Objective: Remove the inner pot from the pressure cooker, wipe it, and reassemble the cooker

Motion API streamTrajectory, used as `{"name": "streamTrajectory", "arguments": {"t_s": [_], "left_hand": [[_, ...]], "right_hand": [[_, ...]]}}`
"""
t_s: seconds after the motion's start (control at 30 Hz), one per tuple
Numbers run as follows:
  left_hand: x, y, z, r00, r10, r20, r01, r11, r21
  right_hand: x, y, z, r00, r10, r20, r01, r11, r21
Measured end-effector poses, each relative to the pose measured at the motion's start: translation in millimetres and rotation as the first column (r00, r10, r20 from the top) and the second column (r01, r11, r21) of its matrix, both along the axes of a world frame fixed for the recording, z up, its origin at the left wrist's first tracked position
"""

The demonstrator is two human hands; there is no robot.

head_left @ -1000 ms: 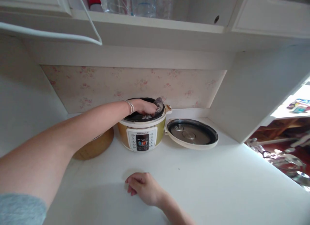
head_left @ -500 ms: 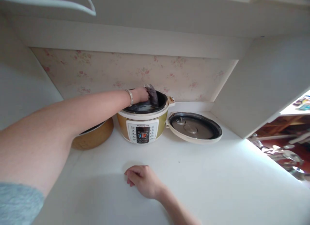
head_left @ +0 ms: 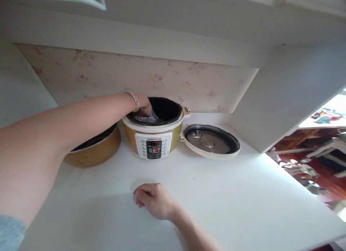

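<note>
A gold and white electric cooker (head_left: 154, 144) stands at the back of the white counter (head_left: 216, 200) with its dark inner pot open. My left hand (head_left: 143, 104), with a bracelet at the wrist, reaches into the pot's left side and presses a grey cloth (head_left: 146, 117) against the inside; most of the fingers are hidden behind the rim. My right hand (head_left: 154, 200) rests on the counter in front of the cooker, fingers loosely curled, holding nothing. The cooker's lid (head_left: 210, 141) lies open, flat to the right of the cooker.
A tan round pot (head_left: 93, 150) sits left of the cooker, partly behind my left arm. A floral-papered wall backs the counter, and a white cabinet overhangs above. A white side panel (head_left: 286, 99) closes the right; beyond it are shiny metal items lower down.
My left hand has moved the cloth from the pot's far right rim to the back, then down into its left side. The view tilted slightly down. My right hand stayed put.
</note>
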State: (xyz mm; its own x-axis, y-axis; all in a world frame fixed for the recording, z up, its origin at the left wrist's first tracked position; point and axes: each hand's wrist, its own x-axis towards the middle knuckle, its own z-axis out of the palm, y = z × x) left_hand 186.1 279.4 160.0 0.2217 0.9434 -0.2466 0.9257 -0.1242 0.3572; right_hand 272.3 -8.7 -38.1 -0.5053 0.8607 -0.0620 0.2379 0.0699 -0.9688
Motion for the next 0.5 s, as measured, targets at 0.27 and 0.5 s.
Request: {"name": "streamTrajectory", "arguments": {"t_s": [0.27,0.5], "left_hand": [[2,-65,16.4,0.941,-0.006,0.337,0.206,0.804,-0.558],[11,-86,27.2,0.464,0.082,0.882,0.339,0.903,-0.263]], "right_hand": [[-6,0,5.9,0.999,-0.040,-0.005,0.040,0.998,-0.057],[-8,1,7.1,0.997,-0.063,-0.054,0.056,0.991,-0.119]]}}
